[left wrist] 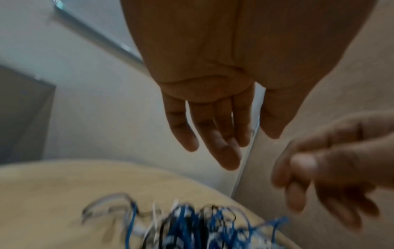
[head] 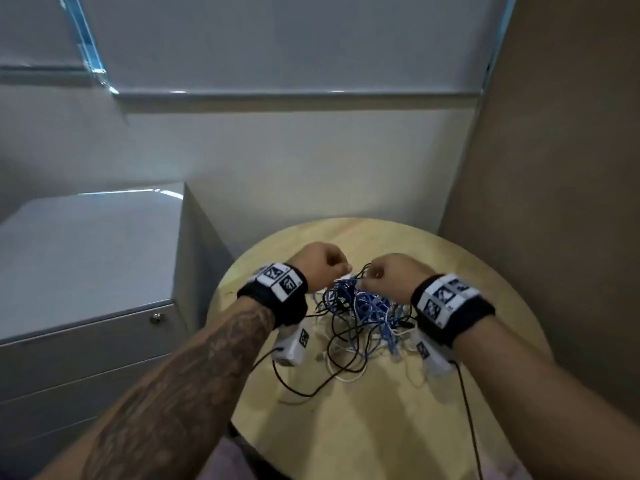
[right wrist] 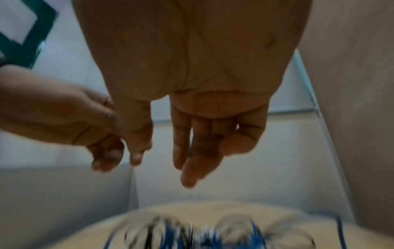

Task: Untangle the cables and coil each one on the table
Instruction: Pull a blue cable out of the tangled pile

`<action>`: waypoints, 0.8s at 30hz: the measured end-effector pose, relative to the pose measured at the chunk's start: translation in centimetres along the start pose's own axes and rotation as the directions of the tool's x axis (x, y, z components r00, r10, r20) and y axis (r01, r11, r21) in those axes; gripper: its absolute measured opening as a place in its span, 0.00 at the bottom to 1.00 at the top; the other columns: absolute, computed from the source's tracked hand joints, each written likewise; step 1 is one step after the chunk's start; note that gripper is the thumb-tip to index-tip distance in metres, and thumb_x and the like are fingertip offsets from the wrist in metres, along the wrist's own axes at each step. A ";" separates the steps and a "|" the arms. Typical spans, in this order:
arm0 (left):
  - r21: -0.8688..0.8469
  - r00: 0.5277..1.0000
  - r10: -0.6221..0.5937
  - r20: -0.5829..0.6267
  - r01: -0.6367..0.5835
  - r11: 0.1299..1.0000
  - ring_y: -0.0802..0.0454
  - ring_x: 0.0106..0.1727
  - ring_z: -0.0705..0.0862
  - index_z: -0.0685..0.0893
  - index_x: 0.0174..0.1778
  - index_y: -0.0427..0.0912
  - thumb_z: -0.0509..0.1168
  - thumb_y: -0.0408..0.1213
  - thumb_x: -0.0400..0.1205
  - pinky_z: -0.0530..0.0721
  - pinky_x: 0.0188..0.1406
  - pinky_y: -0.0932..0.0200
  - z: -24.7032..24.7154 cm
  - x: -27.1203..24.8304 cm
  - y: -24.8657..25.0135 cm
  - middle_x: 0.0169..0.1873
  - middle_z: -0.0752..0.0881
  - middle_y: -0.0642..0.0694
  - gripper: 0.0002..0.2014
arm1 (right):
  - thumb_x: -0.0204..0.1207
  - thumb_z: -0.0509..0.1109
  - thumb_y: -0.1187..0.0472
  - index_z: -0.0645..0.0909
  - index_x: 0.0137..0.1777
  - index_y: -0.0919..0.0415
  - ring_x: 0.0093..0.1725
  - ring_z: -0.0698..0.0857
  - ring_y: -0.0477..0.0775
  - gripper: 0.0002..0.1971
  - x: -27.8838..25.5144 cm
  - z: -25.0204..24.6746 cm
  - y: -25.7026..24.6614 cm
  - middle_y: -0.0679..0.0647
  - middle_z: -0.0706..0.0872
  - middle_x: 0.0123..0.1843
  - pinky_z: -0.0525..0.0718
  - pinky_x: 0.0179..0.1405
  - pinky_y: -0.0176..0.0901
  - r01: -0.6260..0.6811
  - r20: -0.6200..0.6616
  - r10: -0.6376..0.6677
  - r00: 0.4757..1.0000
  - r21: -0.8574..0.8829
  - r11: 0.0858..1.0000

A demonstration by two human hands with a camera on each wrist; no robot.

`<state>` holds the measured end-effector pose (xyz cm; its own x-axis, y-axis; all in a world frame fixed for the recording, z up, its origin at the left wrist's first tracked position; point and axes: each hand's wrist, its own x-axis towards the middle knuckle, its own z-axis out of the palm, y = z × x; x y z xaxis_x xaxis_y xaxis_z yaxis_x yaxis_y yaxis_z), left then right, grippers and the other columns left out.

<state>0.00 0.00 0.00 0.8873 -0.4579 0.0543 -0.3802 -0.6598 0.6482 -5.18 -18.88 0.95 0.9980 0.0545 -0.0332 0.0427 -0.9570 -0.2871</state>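
Note:
A tangle of blue, black and white cables [head: 363,313] lies in a heap on the round wooden table [head: 346,427]. My left hand [head: 341,271] hovers just over the heap's far left side, and my right hand [head: 372,275] over its far right, the two almost touching. In the left wrist view my left hand [left wrist: 213,143] hangs with straight fingers and nothing in them, above the blurred cables [left wrist: 192,227]. In the right wrist view my right hand [right wrist: 163,168] also hangs relaxed and empty over the cables [right wrist: 192,232].
A grey drawer cabinet [head: 86,271] stands against the table's left side. A brown partition [head: 554,202] rises close on the right and a pale wall behind. Thin black leads [head: 467,410] trail from my wrist cameras across the table's near half.

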 end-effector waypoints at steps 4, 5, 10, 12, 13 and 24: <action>-0.058 1.000 -0.002 0.014 0.003 0.998 0.51 0.45 0.87 0.87 0.50 0.47 0.68 0.40 0.82 0.85 0.50 0.55 3.2 1.8 -2.4 0.48 0.89 0.50 0.04 | 0.78 0.73 0.45 0.84 0.49 0.50 0.48 0.86 0.53 0.09 1.2 4.5 1.3 0.48 0.87 0.47 0.87 0.51 0.49 -0.050 0.163 0.052 0.985 -0.012 0.999; -0.087 1.000 0.013 0.018 -0.012 0.996 0.51 0.46 0.86 0.87 0.52 0.47 0.68 0.37 0.81 0.84 0.52 0.57 3.8 2.3 -2.9 0.50 0.88 0.50 0.06 | 0.79 0.72 0.50 0.84 0.46 0.49 0.46 0.86 0.52 0.05 1.5 4.8 1.9 0.48 0.87 0.45 0.87 0.50 0.48 -0.051 0.108 0.042 0.993 0.086 0.995; -0.331 0.994 0.082 0.068 -0.055 0.942 0.60 0.35 0.83 0.82 0.60 0.49 0.69 0.37 0.71 0.81 0.38 0.65 6.8 2.6 -3.2 0.44 0.86 0.58 0.20 | 0.85 0.67 0.63 0.81 0.43 0.59 0.24 0.79 0.45 0.08 2.2 4.3 2.8 0.49 0.83 0.28 0.80 0.27 0.38 0.025 -0.147 0.102 0.984 0.676 0.737; -0.460 0.992 0.122 0.043 -0.089 0.883 0.63 0.31 0.79 0.80 0.59 0.46 0.74 0.35 0.71 0.78 0.36 0.68 8.3 2.1 -2.9 0.40 0.84 0.58 0.21 | 0.87 0.64 0.64 0.79 0.44 0.60 0.22 0.73 0.44 0.09 2.1 4.2 1.7 0.49 0.78 0.27 0.75 0.24 0.40 0.046 -0.128 0.137 0.982 0.874 0.484; -0.523 0.992 0.127 0.019 -0.099 0.846 0.61 0.32 0.79 0.79 0.59 0.47 0.78 0.37 0.71 0.80 0.37 0.65 9.1 1.9 -2.8 0.42 0.85 0.55 0.22 | 0.88 0.63 0.65 0.78 0.45 0.60 0.21 0.70 0.44 0.09 2.0 4.3 1.2 0.51 0.74 0.28 0.73 0.23 0.40 0.039 -0.093 0.147 0.985 0.942 0.334; -0.584 0.990 0.118 -0.076 -0.140 0.800 0.63 0.36 0.81 0.82 0.50 0.48 0.78 0.39 0.74 0.78 0.40 0.64 10.9 2.1 -2.6 0.36 0.83 0.61 0.13 | 0.78 0.65 0.68 0.79 0.73 0.69 0.47 0.84 0.52 0.22 2.4 4.1 1.7 0.55 0.84 0.48 0.77 0.47 0.45 0.007 -0.020 -0.155 0.988 0.996 -0.086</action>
<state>-0.05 -5.78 -9.86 0.8537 -0.4858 0.1876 -0.2757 -0.1158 0.9543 -2.95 -19.20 -3.49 0.9800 0.1966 0.0309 -0.0442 0.3664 -0.9294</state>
